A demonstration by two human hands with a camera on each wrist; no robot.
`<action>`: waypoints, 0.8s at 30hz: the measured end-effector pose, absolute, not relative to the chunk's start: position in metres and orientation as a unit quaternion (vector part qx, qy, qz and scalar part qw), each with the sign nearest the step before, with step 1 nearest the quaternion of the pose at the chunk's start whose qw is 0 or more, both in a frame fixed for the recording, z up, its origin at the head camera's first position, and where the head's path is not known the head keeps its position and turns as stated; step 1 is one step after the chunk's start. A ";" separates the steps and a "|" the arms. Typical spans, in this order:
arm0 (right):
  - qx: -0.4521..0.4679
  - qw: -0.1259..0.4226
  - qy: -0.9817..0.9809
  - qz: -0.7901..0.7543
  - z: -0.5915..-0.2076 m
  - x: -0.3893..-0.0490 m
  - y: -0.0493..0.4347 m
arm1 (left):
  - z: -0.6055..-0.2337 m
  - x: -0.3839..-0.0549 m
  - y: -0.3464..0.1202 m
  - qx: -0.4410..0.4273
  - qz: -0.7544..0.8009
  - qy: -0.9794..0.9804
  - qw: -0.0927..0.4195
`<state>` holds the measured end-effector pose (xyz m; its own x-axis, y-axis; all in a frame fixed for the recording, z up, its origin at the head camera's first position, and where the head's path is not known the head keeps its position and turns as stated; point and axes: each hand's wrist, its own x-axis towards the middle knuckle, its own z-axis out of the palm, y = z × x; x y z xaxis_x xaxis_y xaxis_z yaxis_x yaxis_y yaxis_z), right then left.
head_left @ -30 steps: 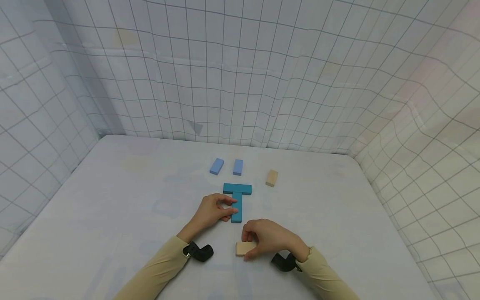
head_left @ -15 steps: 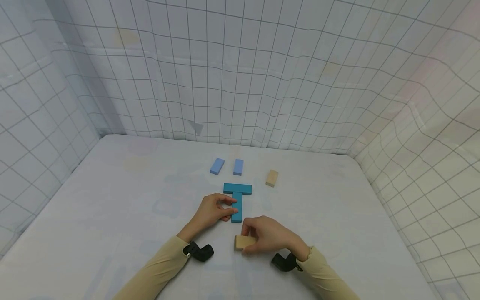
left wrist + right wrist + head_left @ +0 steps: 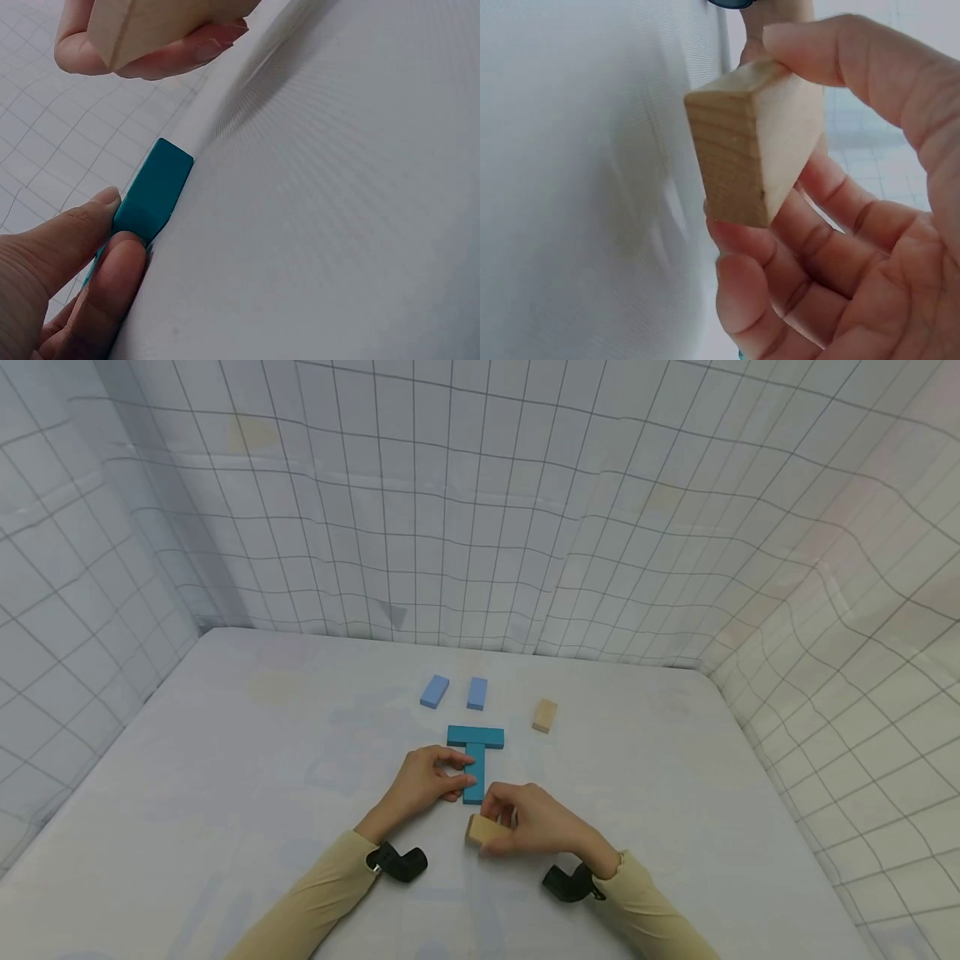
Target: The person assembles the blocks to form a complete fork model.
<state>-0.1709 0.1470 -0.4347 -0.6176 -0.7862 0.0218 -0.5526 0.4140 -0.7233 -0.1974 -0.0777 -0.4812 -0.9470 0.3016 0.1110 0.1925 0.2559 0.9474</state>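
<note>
Two teal blocks lie in a T on the table: a crosspiece at the far side, and a stem block running toward me. My left hand holds the stem from its left side, thumb and finger on it; the left wrist view shows both at the teal block. Just in front of the stem's near end, my right hand grips a plain wooden block between thumb and fingers. The right wrist view shows this wooden block tilted, its end face toward the camera, raised off the white surface.
Behind the T lie two light blue blocks, a left one turned at an angle and a right one. Another wooden block lies to their right. The white table ends at a grid-patterned curtain.
My right hand has lifted the wooden block and moved it away from me toward the teal stem, turning it a little. The left hand has stayed on the stem.
</note>
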 end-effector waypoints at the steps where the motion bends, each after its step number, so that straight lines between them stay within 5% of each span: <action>1: -0.404 0.162 0.825 -0.361 -0.435 -0.171 0.147 | -0.481 -0.198 -0.078 0.156 0.589 0.791 0.046; 24: -0.355 0.155 0.846 -0.365 -0.441 -0.171 0.144 | -0.482 -0.198 -0.077 0.148 0.593 0.790 0.053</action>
<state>-0.1710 0.1440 -0.4406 -0.6994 -0.7148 -0.0032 -0.4884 0.4811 -0.7280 -0.1985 -0.0775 -0.4822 -0.9507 0.2963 0.0913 0.1703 0.2531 0.9523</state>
